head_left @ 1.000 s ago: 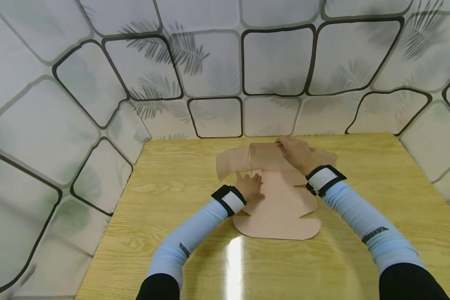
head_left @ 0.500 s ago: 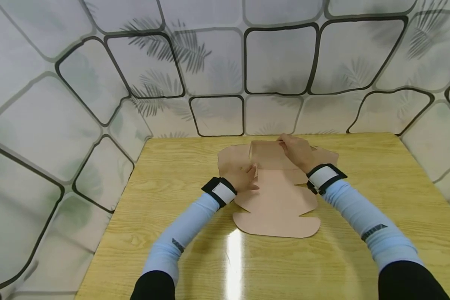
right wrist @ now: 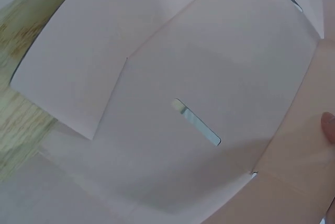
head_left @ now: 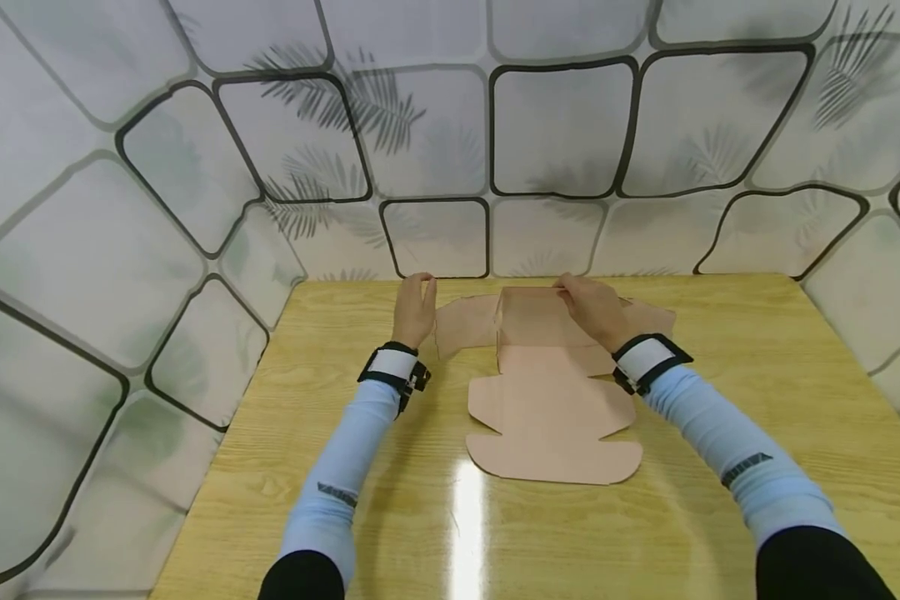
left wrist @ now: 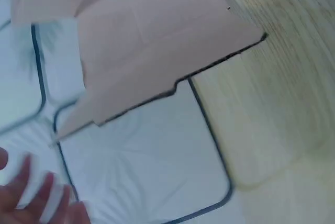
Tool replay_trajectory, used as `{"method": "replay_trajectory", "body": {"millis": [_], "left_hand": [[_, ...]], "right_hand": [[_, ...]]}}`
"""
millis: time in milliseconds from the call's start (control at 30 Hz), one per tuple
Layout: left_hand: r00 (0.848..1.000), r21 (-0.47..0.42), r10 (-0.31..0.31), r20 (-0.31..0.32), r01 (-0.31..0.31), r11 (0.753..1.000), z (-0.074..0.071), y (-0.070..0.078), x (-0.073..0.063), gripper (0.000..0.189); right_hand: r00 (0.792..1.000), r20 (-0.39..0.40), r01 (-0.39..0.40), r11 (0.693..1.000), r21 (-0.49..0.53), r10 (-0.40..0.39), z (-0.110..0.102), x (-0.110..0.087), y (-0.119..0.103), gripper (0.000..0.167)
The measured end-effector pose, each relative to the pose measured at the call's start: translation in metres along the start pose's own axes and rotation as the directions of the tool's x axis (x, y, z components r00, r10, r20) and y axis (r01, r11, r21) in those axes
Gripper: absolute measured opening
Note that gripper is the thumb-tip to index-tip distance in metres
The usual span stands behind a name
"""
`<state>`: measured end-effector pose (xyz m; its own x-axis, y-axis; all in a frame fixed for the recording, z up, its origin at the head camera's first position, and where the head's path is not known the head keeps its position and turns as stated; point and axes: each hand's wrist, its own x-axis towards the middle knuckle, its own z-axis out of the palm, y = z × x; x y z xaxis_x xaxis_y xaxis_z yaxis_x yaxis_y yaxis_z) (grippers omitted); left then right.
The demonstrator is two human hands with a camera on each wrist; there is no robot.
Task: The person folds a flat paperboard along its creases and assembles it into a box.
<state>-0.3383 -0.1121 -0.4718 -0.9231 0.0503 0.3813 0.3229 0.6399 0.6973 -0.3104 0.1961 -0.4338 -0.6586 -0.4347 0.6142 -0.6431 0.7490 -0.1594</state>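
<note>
A brown, partly unfolded cardboard box point(head_left: 555, 408) lies on the table, with its notched, rounded end toward me. Its far panel point(head_left: 532, 315) is raised, and side flaps spread out to left and right. My right hand point(head_left: 594, 310) grips the top edge of that panel; in the right wrist view, the thumb point(right wrist: 328, 127) lies against the board. Beyond the left flap point(head_left: 467, 323), my left hand point(head_left: 415, 310) is off the cardboard. The left wrist view has its blurred fingers point(left wrist: 39, 198) spread apart, with a gap to the flap edge point(left wrist: 172, 85).
The wood-grain table point(head_left: 330, 400) extends around the box on all sides. A patterned curtain-like wall point(head_left: 435, 233) stands right behind the table's far edge. A narrow slot point(right wrist: 199, 124) is cut through one panel.
My left hand has moved from the box's left side outward and away to the far left, off the cardboard. The right hand keeps its grip on the raised panel, nearly still.
</note>
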Motion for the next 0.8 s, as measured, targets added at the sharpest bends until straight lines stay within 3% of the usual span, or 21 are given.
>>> {"method": "replay_trajectory", "body": {"millis": [33,67,133,167,200,233,267,300,400,433,533,633,767,800], "left_hand": [[0.993,-0.068,-0.092,0.081,0.097,0.993,0.009,-0.021,0.006,0.058],[0.978,-0.123,-0.139,0.153,0.159,0.98,0.017,-0.038,0.008,0.064],[0.916,-0.193,-0.267,0.299,0.332,0.923,0.031,-0.057,0.01,0.067],[0.877,-0.215,-0.317,0.362,0.409,0.887,0.026,-0.047,0.005,0.066],[0.846,-0.227,-0.346,0.405,0.46,0.859,0.02,-0.032,-0.001,0.064],[0.829,-0.224,-0.365,0.424,0.487,0.844,0.013,-0.013,-0.008,0.062],[0.824,-0.218,-0.37,0.429,0.492,0.843,0.002,0.011,-0.016,0.063],[0.808,-0.195,-0.396,0.437,0.515,0.835,-0.008,0.035,-0.022,0.06],[0.792,-0.185,-0.397,0.464,0.525,0.831,-0.025,0.077,-0.034,0.059],[0.786,-0.177,-0.394,0.476,0.524,0.833,-0.023,0.08,-0.036,0.062],[0.783,-0.191,-0.359,0.508,0.508,0.84,-0.009,0.074,-0.039,0.067],[0.805,-0.199,-0.316,0.501,0.463,0.864,0.009,0.06,-0.04,0.073],[0.816,-0.166,-0.29,0.5,0.418,0.893,0.014,0.071,-0.045,0.07],[0.812,-0.158,-0.284,0.509,0.413,0.897,0.016,0.073,-0.046,0.07]], "right_hand": [[1.0,-0.008,0.006,1.0,0.002,-0.006,0.0,-0.001,0.0,0.011],[1.0,-0.018,0.012,1.0,0.004,-0.011,0.0,-0.001,0.0,0.011],[0.999,-0.036,0.022,1.0,0.003,-0.022,0.0,-0.003,0.0,0.011],[0.999,-0.042,0.026,1.0,0.0,-0.026,0.0,-0.003,0.0,0.012],[0.999,-0.045,0.029,1.0,0.0,-0.029,0.0,-0.004,0.0,0.012],[0.998,-0.048,0.032,1.0,-0.001,-0.032,0.0,-0.004,-0.001,0.012],[0.998,-0.05,0.033,0.999,-0.003,-0.033,0.0,-0.004,-0.001,0.012],[0.998,-0.049,0.034,0.999,-0.007,-0.034,0.001,-0.004,-0.001,0.012],[0.998,-0.053,0.034,0.999,-0.009,-0.034,0.002,-0.005,-0.001,0.012],[0.998,-0.056,0.035,0.999,-0.01,-0.035,0.003,-0.005,-0.001,0.012],[0.997,-0.07,0.039,0.999,-0.007,-0.039,0.004,-0.005,-0.002,0.013],[0.995,-0.085,0.048,0.999,-0.015,-0.049,0.006,-0.005,-0.002,0.014],[0.995,-0.077,0.063,0.998,-0.012,-0.064,0.006,-0.006,-0.002,0.013],[0.995,-0.071,0.069,0.998,-0.008,-0.069,0.005,-0.007,-0.003,0.012]]}}
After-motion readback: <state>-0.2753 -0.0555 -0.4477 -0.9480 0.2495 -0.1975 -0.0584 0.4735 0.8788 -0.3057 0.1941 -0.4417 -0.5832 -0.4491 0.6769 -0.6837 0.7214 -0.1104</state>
